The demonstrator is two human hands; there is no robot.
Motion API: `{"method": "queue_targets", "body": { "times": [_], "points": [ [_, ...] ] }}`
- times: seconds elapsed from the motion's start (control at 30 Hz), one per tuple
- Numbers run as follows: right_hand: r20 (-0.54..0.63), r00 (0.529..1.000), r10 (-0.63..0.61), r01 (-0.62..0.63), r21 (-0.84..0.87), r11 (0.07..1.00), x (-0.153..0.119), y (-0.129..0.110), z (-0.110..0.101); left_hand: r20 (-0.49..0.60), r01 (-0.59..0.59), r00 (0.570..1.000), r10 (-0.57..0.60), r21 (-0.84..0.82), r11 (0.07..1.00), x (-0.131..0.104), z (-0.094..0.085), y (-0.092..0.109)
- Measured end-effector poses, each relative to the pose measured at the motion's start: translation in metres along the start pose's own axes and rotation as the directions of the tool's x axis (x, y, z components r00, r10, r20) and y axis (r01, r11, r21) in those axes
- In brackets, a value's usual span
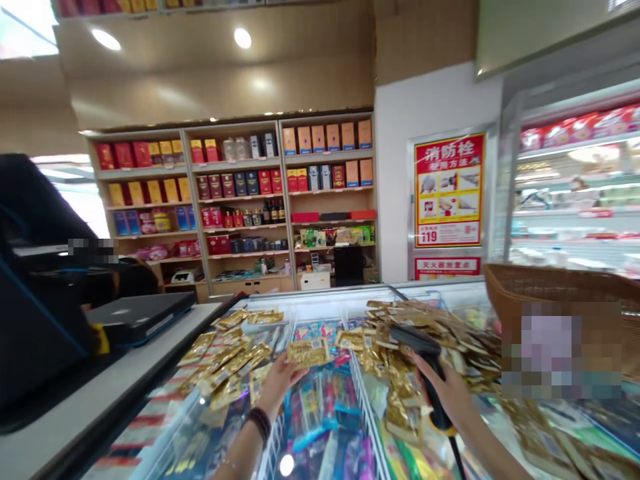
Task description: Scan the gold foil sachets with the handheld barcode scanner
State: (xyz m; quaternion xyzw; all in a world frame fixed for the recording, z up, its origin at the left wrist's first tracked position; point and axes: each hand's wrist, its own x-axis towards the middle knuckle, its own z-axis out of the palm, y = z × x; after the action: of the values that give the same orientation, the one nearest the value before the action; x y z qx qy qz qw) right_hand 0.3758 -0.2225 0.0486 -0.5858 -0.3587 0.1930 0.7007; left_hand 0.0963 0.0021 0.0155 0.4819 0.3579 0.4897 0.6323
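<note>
My left hand (284, 375) pinches the edge of a gold foil packet (309, 352) that carries a white label. The packet is held above the glass top of a display freezer. Gripped in my right hand (443, 379) is a black handheld barcode scanner (417, 341), its head pointing left toward the packet and its cable hanging down. More gold packets lie in a pile (450, 327) around and behind the scanner. Another spread of gold packets (227, 367) lies left of my left hand. Blue bags of ice pops (320, 400) show beneath the glass between my hands.
A brown wicker basket (575, 283) stands at the right edge, its contents blurred out. At left, a black device (145, 317) rests on a counter (170, 360). Shelves of boxed goods (235, 187) line the back wall, beside a red fire-hydrant poster (450, 190).
</note>
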Motion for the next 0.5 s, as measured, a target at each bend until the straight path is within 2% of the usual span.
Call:
{"method": "queue_targets", "body": {
  "times": [0.1, 0.2, 0.3, 0.37, 0.43, 0.47, 0.5],
  "points": [
    [-0.084, 0.996, 0.004, -0.007, -0.039, 0.999, 0.006, -0.007, -0.048, 0.077, 0.022, 0.997, -0.02, -0.027, 0.999, 0.006, 0.035, 0.001],
    [-0.207, 0.978, 0.001, -0.007, -0.027, 1.0, 0.01, -0.012, -0.088, 0.119, 0.03, 0.993, -0.026, -0.039, 0.999, 0.012, 0.081, 0.003],
    [-0.287, 0.958, 0.017, -0.015, 0.011, 1.0, 0.011, -0.012, -0.117, 0.194, 0.049, 0.98, -0.034, -0.075, 0.996, 0.016, 0.131, 0.002],
    [-0.318, 0.947, 0.045, -0.035, 0.037, 0.999, 0.012, -0.008, -0.131, 0.327, 0.034, 0.945, -0.012, -0.061, 0.998, 0.017, 0.159, 0.001],
    [-0.352, 0.934, 0.065, -0.046, 0.062, 0.997, 0.012, -0.004, -0.139, 0.469, -0.01, 0.882, -0.035, 0.092, 0.996, 0.017, 0.181, 0.0],
    [-0.365, 0.928, 0.073, -0.052, 0.066, 0.996, 0.012, -0.002, -0.142, 0.503, -0.073, 0.863, -0.046, 0.213, 0.974, 0.017, 0.188, 0.0],
    [-0.368, 0.927, 0.078, -0.059, 0.063, 0.996, 0.012, 0.0, -0.143, 0.499, -0.161, 0.866, -0.033, 0.341, 0.926, 0.017, 0.194, 0.001]
  ]
}}
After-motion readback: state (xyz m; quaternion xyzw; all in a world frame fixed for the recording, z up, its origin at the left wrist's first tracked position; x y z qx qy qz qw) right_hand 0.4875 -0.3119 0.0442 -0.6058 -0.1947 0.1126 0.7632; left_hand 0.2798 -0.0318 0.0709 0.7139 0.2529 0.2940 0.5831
